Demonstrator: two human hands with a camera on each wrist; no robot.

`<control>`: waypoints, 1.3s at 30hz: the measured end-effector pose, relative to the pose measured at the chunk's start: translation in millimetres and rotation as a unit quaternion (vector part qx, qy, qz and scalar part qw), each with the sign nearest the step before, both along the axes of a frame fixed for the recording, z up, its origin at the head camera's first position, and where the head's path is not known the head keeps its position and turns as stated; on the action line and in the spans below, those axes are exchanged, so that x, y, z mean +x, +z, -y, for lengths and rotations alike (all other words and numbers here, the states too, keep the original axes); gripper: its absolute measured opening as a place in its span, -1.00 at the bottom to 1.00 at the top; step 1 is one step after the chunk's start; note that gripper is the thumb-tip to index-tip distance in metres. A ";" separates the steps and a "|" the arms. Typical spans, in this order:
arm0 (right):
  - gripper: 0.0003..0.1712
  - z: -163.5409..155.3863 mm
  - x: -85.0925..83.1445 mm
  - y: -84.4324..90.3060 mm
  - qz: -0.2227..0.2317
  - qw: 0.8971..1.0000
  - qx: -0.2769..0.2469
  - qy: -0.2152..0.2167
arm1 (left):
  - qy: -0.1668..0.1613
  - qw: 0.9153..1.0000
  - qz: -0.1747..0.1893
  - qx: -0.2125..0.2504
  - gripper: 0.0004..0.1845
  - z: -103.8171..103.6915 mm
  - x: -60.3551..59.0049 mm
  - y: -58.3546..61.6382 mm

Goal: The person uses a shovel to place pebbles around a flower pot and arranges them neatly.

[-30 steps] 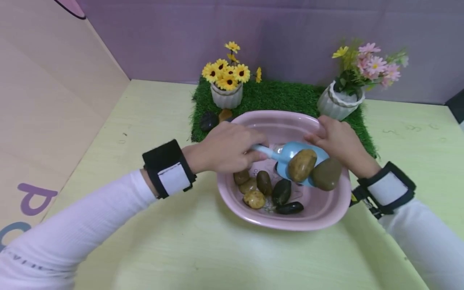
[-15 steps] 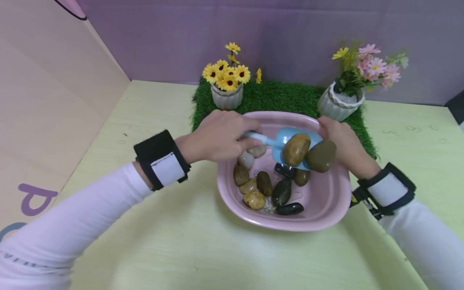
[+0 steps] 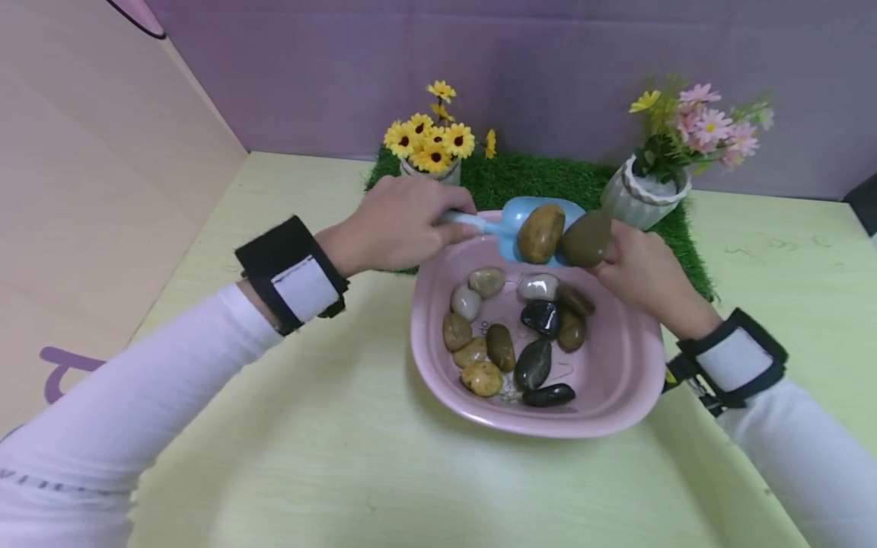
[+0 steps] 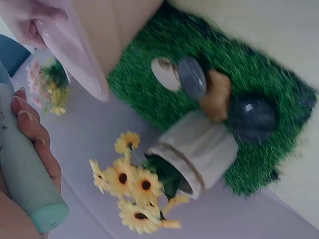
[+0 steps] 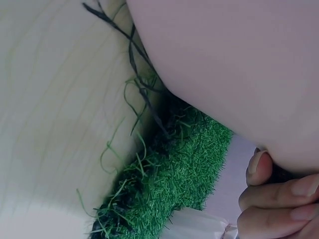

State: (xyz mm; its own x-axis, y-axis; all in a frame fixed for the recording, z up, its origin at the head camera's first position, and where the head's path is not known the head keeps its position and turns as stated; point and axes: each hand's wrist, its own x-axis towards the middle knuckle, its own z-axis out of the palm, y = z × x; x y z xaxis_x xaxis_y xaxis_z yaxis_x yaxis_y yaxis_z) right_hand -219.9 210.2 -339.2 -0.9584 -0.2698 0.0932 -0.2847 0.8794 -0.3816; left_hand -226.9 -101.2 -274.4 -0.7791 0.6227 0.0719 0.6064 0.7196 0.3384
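My left hand (image 3: 404, 224) grips the pale handle (image 4: 25, 159) of a blue scoop (image 3: 527, 209) above the far side of a pink basin (image 3: 617, 380). Two large stones ride in the scoop: a mottled brown one (image 3: 541, 234) and an olive one (image 3: 586, 239) at its front edge. My right hand (image 3: 647, 266) holds the basin's far right rim, its fingers (image 5: 279, 196) curled under the lip in the right wrist view. Wet stones lie on the basin floor, among them a black one (image 3: 540, 317), a white one (image 3: 537, 287) and a yellowish one (image 3: 482, 378).
Behind the basin lies a green turf mat (image 3: 541, 176). It carries a pot of yellow flowers (image 3: 432, 148) and a leaning pot of pink flowers (image 3: 640, 194). In the left wrist view, a dark round stone (image 4: 251, 118) and a brown stone (image 4: 216, 95) sit beside the yellow-flower pot.
My left hand has lifted the loaded scoop away from me, from over the basin's middle to its far rim, uncovering stones below. My right hand stays at the rim.
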 end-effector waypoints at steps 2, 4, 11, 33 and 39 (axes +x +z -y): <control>-0.72 0.8 0.1 1.0 0.014 1.000 0.002 -0.013 | 0.010 1.000 -0.002 0.001 -0.71 3.0 -3.4 0.7; -0.65 1.5 0.2 1.9 0.026 0.999 0.004 -0.021 | 0.019 1.000 -0.003 0.002 -0.72 5.6 -6.5 1.2; -0.60 2.3 0.5 2.9 0.028 0.999 0.008 -0.022 | 0.051 0.999 -0.003 0.007 -0.74 12.5 -15.5 0.8; -0.62 2.0 0.8 2.9 0.027 0.999 0.009 -0.018 | 0.138 0.990 0.020 0.008 -0.63 22.3 -27.8 -16.6; -0.61 2.2 0.2 2.9 0.029 0.999 0.008 -0.018 | 0.146 0.989 0.027 0.003 -0.63 23.3 -28.8 -23.3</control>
State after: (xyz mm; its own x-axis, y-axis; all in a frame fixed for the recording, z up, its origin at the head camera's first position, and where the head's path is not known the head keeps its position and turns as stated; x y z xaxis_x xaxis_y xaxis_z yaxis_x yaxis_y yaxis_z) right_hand -219.7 208.0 -336.3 -0.9712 -0.2359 0.0329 -0.2302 0.8945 -0.3831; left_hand -255.7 -124.5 -297.7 -0.9282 0.3710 0.0274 0.3542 0.8589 0.3698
